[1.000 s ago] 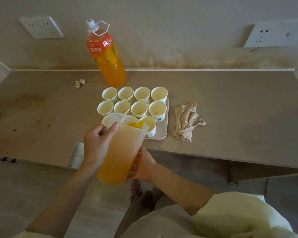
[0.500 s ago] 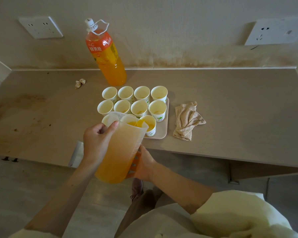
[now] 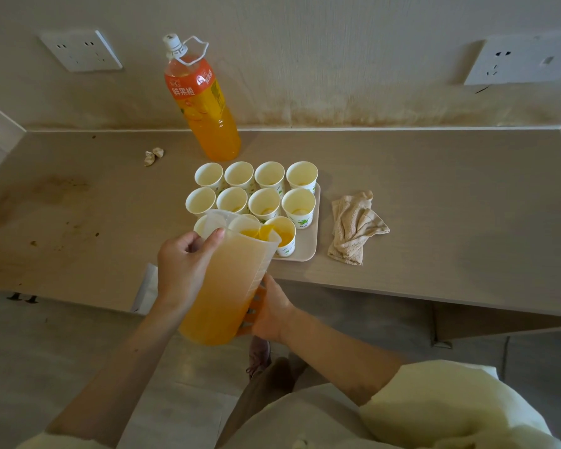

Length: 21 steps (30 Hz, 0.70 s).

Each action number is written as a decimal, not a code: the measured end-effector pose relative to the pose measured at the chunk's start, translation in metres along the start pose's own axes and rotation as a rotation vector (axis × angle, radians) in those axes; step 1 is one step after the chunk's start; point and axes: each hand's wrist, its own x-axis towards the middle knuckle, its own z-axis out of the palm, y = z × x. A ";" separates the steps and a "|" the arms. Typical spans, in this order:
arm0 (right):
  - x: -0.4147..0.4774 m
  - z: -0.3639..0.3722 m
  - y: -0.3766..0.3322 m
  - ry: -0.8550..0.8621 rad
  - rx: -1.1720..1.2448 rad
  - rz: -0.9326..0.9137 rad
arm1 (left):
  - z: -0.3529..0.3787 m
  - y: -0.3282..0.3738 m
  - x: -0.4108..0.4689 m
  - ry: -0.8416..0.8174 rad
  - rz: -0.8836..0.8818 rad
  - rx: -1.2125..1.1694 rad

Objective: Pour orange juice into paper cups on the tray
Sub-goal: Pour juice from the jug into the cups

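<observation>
Translucent plastic pitcher [image 3: 227, 286] of orange juice tilts, its long axis running from the person toward the beige tray [image 3: 308, 251], spout over a near-row white paper cup [image 3: 285, 236]. Left hand [image 3: 182, 270] wraps the pitcher's upper wall; right hand [image 3: 272, 312] grips its orange handle [image 3: 251, 306] short of the tray's near edge.

A long beige counter [image 3: 434, 196] ran across your view, set against a pale wall [image 3: 337, 59] that was discoloured brown just above the counter line. On that wall, the left socket plate [image 3: 81, 51] sat at eleven o'clock and the right socket plate [image 3: 518, 61] at one o'clock, both white. A crumpled beige cloth [image 3: 353, 226] lay on the counter at three o'clock. Two small paper scraps [image 3: 153, 156] lay together at ten o'clock. Brown stains [image 3: 59, 186] marked the surface at nine o'clock. Below the counter's near edge, grey floor [image 3: 30, 345] showed at seven o'clock, and your dark shoe [image 3: 259, 354] at six o'clock.
</observation>
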 end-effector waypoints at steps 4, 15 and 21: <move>-0.001 0.000 0.002 -0.012 -0.001 -0.006 | -0.001 -0.001 -0.002 0.000 0.007 -0.005; 0.002 0.001 0.006 0.005 0.011 -0.001 | -0.003 -0.003 -0.003 -0.011 0.017 -0.014; 0.000 0.002 0.007 0.006 0.005 -0.007 | -0.004 -0.002 -0.004 -0.010 0.030 -0.018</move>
